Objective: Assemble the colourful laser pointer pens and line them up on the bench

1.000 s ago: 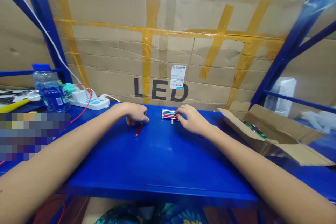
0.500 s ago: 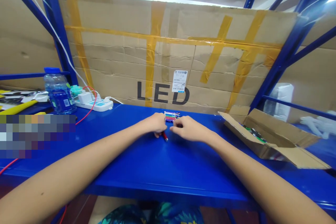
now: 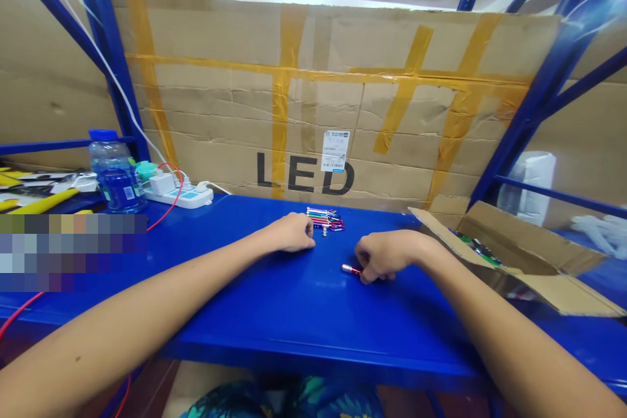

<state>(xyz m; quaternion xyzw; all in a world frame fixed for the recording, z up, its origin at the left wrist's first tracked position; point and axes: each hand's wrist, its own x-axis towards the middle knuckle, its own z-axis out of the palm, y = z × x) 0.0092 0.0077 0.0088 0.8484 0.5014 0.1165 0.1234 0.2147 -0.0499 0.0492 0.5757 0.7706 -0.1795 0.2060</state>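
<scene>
My right hand (image 3: pixel 385 257) is closed on a slim red mini flashlight (image 3: pixel 351 270) held low over the blue table. Its silver end points left out of the fingers, and the rest is hidden by the hand. My left hand (image 3: pixel 295 233) rests on the table with curled fingers; whatever is in them, if anything, is hidden. Just right of it lies a row of several similar metal tubes (image 3: pixel 321 216) in silver, blue, green and red, with small clips at their right ends. Small silver pieces (image 3: pixel 324 231) sit at the row's near side.
An open cardboard box (image 3: pixel 514 261) with green and dark items inside stands at the right. On the left are a blue-capped bottle (image 3: pixel 116 173), a white power strip (image 3: pixel 189 197) and a red cable (image 3: pixel 171 209). A large cardboard sheet (image 3: pixel 235 117) closes off the back.
The red mini flashlight has passed from my left hand to my right, which has moved right and nearer to me. My left hand stays beside the row, its fingers curled.
</scene>
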